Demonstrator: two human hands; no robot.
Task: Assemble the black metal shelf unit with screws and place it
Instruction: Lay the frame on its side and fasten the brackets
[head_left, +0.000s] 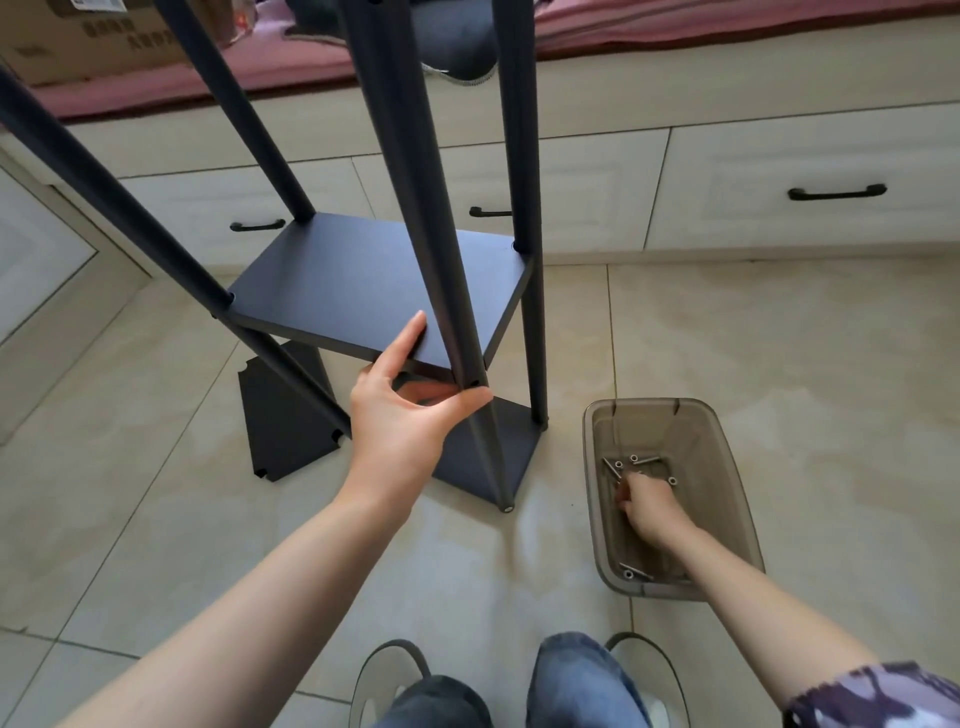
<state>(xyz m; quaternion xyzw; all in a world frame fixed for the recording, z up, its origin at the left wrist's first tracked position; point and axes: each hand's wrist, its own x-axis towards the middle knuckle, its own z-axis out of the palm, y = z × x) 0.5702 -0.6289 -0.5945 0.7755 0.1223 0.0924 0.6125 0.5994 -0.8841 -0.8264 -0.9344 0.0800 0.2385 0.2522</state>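
1. Beige floor tiles (779, 364) run up to a row of cream drawers (779, 202) with black handles; above these lie a pink mat (171, 85) and a cardboard box (93, 36).
2. On the tiles stands the black shelf unit: four round posts, a middle shelf board (363, 286) and a bottom board (488, 462).
3. The left hand (400, 415) grips the near edge of the middle shelf board just beside the front post (415, 182), fingers on top and thumb curled underneath, touching the post near a screw hole.
4. A loose black panel (280, 415) lies flat on the floor to the left, partly under the unit and crossed by the left front post.
5. A translucent brown bin (597, 499) sits to the right of the unit, well apart from the drawers, with silver screws (644, 460) on its bottom.
6. The right hand (647, 506) reaches down inside the bin among the screws, fingers bent; whether they pinch one I cannot tell.
7. Jeans-clad knees and a clear stool rim (395, 649) fill the lower edge.
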